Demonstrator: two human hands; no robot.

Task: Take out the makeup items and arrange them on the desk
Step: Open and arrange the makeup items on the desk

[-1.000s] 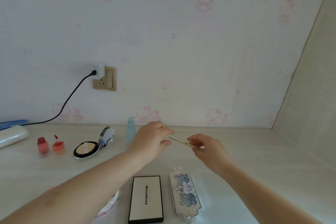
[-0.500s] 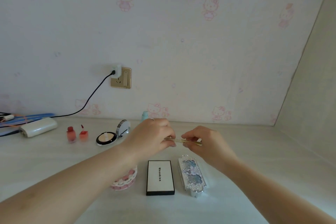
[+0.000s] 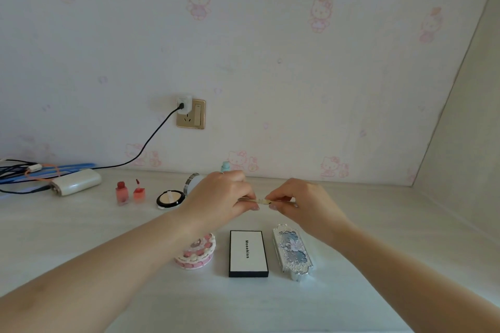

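Both hands hold a thin pale makeup pencil [image 3: 262,200] level above the desk. My left hand [image 3: 220,199] pinches its left end and my right hand [image 3: 300,203] pinches its right end. Below them on the desk lie a white palette with a black edge [image 3: 248,253], a silver and blue ornate case [image 3: 293,251] and a pink cake-shaped box [image 3: 197,254], partly hidden by my left arm. Further back stand two red lip tints [image 3: 130,193], an open powder compact [image 3: 171,199] and a light blue bottle [image 3: 225,166] behind my left hand.
A white power bank [image 3: 75,185] and a tangle of cables [image 3: 24,170] lie at the back left. A black cable runs up to a gold wall socket [image 3: 190,113]. A side wall closes the desk on the right.
My left hand has closed onto the pencil that only my right hand held a second ago. The view has pulled back, so the cake-shaped box and the power bank show more fully.
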